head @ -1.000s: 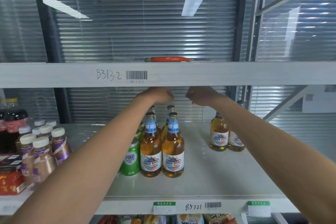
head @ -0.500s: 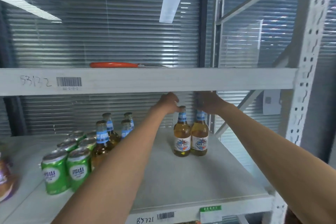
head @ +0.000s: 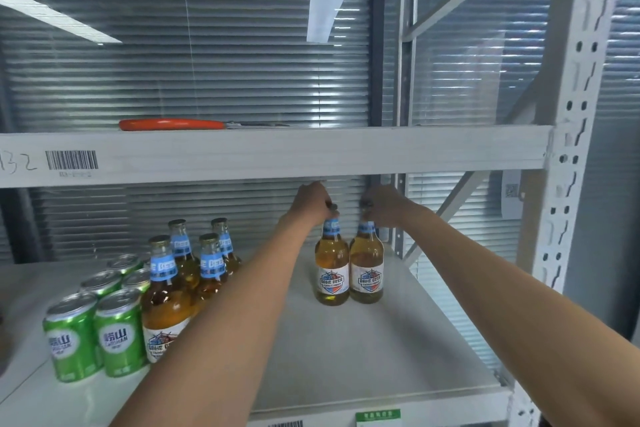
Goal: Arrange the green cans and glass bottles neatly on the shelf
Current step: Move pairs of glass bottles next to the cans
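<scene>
The white shelf [head: 346, 350] runs across the lower view, its front lip carrying a green price tag [head: 378, 415] near the right end. At the left front stand the green cans [head: 93, 333], two in the nearest row with more lined up behind them, all upright and close together. Just right of them is a cluster of four glass bottles [head: 194, 274] with blue neck labels, partly hidden by the left forearm, which crosses in front of the nearest one.

Both forearms reach forward and upward from the bottom edge toward the middle of the shelf. Farther back, two more amber bottles stand upright, touching side by side and well apart from the cluster. The left hand [head: 313, 201] is curled over the cap of the left bottle [head: 331, 267], its grip closed on the top of the neck. The right hand [head: 382, 206] closes the same way over the cap of the right bottle [head: 367, 267]. Both bottle bases appear to rest on the shelf (whether either is lifted a little cannot be told).

Above the hands runs the upper shelf beam [head: 311, 152], with a barcode sticker [head: 71, 160] and handwritten digits at its left. An orange-handled tool [head: 173, 124] lies flat on that upper level. A perforated white upright [head: 571, 149] frames the right side, and behind everything hang grey horizontal blinds [head: 207, 62] behind glass that reflects ceiling lights.
</scene>
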